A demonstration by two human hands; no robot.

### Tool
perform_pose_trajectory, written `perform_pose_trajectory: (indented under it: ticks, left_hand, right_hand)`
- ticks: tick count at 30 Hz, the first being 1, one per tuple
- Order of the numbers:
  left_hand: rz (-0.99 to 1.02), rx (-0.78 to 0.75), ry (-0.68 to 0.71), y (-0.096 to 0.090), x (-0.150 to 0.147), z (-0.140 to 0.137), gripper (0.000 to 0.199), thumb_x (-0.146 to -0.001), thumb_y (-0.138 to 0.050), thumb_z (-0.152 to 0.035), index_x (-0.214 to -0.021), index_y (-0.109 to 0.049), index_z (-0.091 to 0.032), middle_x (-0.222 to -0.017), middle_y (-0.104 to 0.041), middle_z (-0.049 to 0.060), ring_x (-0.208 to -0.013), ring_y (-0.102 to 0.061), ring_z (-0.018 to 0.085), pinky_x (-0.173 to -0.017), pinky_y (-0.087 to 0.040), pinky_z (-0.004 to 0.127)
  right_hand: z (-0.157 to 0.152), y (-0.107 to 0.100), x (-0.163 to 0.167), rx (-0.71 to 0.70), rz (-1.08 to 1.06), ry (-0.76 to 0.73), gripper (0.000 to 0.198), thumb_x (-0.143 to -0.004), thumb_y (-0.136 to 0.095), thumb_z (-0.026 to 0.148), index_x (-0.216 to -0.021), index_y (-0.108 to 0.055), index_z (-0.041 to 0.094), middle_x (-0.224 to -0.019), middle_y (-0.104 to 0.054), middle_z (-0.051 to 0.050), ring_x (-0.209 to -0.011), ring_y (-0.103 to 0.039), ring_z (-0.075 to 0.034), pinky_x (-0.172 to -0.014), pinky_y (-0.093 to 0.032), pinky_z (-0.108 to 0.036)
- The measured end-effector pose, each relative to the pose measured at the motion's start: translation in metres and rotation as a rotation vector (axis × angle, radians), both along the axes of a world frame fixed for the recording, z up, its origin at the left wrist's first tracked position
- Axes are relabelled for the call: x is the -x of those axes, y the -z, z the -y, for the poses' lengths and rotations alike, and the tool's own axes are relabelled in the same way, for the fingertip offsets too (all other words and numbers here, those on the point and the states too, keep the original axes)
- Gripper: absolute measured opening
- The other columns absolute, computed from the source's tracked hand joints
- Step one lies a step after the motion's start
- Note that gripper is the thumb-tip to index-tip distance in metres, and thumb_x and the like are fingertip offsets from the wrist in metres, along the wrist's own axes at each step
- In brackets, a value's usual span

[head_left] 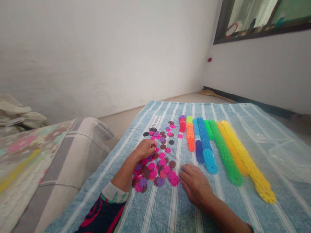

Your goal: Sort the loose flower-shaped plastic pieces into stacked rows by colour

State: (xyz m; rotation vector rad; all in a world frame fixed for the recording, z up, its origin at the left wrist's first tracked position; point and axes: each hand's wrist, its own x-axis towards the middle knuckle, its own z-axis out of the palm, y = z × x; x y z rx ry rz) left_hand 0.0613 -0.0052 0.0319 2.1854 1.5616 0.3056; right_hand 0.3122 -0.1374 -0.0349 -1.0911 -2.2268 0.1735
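My left hand [145, 149] is over a loose spread of pink, purple, brown and black flower-shaped plastic discs [151, 166], its fingers curled in a pinch. Whatever those fingertips hold, if anything, is too small to make out. Beside the pile on its right, my right hand [197, 186] rests low on the cloth with its fingers bent and pressed together. Their tips come close to a few overlapping pink discs [173, 178]; whether they touch cannot be told. The inside of the right hand is hidden.
Overlapping rows of discs lie to the right: red [182, 125], orange [190, 136], blue [205, 142], green [224, 155] and yellow [252, 168]. A clear plastic bag [279, 136] lies at far right. The striped blue cloth [160, 213] covers the table. A covered surface [70, 152] stands at left.
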Motion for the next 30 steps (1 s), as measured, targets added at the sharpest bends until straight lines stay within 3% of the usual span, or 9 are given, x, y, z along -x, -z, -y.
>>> perform_pose_trajectory:
  ticks: [9,17,30]
  left_hand:
    - [-0.027,-0.013,-0.08,0.007,0.006,-0.004,0.022,-0.073,-0.055,-0.024,-0.085,-0.071,-0.014,-0.069,-0.064,0.002,-0.067,-0.059,0.016,-0.065,-0.041,0.025]
    - [-0.064,-0.013,-0.01,0.001,-0.005,0.002,0.013,-0.073,-0.059,-0.026,-0.064,-0.064,-0.016,-0.063,-0.062,0.001,-0.064,-0.058,0.016,-0.061,-0.039,0.024]
    - [-0.036,-0.008,-0.09,0.007,-0.006,0.001,0.008,-0.07,-0.059,-0.018,-0.066,-0.066,-0.015,-0.058,-0.06,-0.001,-0.06,-0.056,0.014,-0.059,-0.039,0.025]
  right_hand:
    - [0.0,0.002,-0.001,-0.005,0.014,0.002,0.016,-0.092,-0.048,0.013,-0.088,-0.061,0.019,-0.095,-0.06,-0.008,-0.098,-0.054,-0.024,-0.089,-0.044,-0.039]
    - [0.0,0.002,-0.001,-0.009,0.022,0.005,0.015,-0.092,-0.048,0.013,-0.087,-0.061,0.02,-0.098,-0.061,-0.009,-0.098,-0.053,-0.024,-0.088,-0.045,-0.039]
    - [0.0,0.0,-0.001,0.008,0.031,-0.011,0.016,-0.093,-0.047,0.013,-0.087,-0.06,0.019,-0.096,-0.06,-0.008,-0.097,-0.053,-0.023,-0.089,-0.044,-0.039]
